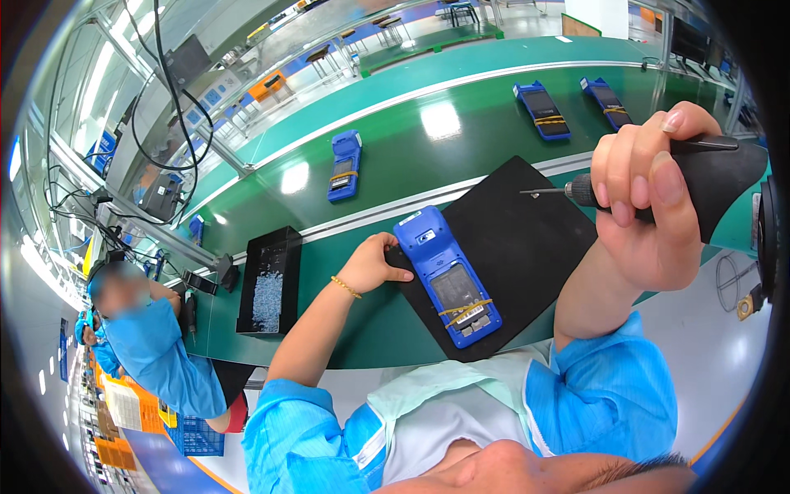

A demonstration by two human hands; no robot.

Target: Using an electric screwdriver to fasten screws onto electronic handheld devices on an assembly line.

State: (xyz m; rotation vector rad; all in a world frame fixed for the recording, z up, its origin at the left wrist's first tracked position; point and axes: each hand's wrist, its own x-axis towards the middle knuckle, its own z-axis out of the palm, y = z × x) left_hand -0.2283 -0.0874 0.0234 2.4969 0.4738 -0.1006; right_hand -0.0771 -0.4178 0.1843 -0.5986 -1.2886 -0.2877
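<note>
On a black mat [527, 239] lies a blue handheld payment terminal [454, 286], its back upward, with a yellow rubber band around its lower part. My left hand [375, 265] rests beside the terminal's upper left edge, thumb and fingers apart; some fingertips are hard to make out. Raised at the right, my right hand [650, 181] is closed around a black electric screwdriver [728, 177]. Its thin bit points left above the mat, with a tiny bright piece, perhaps a screw, at the tip.
A black box [247, 309] of small light-blue pieces stands left of my left arm. Farther back, more blue terminals [345, 169] lie on the green conveyor [395, 156]. A metal rail [362, 216] runs between it and my bench. A co-worker [164, 354] sits at the left.
</note>
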